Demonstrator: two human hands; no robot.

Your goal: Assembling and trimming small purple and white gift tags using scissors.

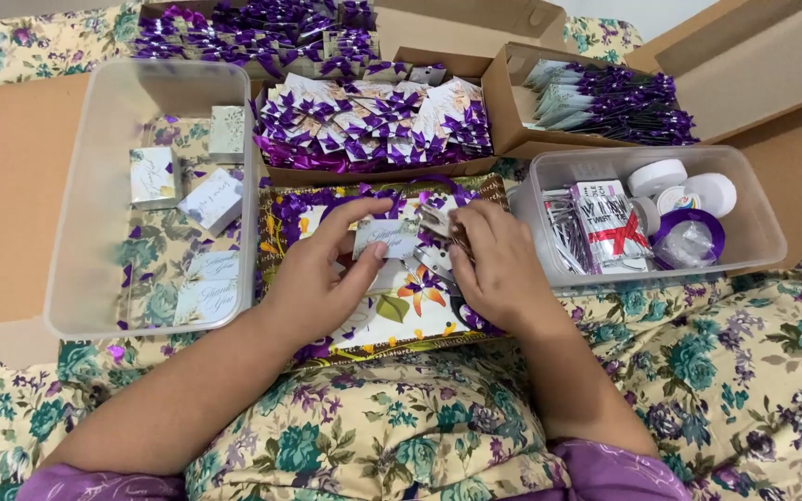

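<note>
The left hand point(313, 278) is pinching a small pale card point(385, 237) over the flowered tray point(401, 325); the right hand point(498, 264) is closing its fingers on the card's right edge — scissors point(433, 264) are lying beneath; a clear bin point(85, 278) is sitting left.

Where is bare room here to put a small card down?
The left clear bin has bare floor between its few cards. The right clear bin has bare floor along its near wall. The tray under both hands and the cardboard boxes are crowded.
</note>
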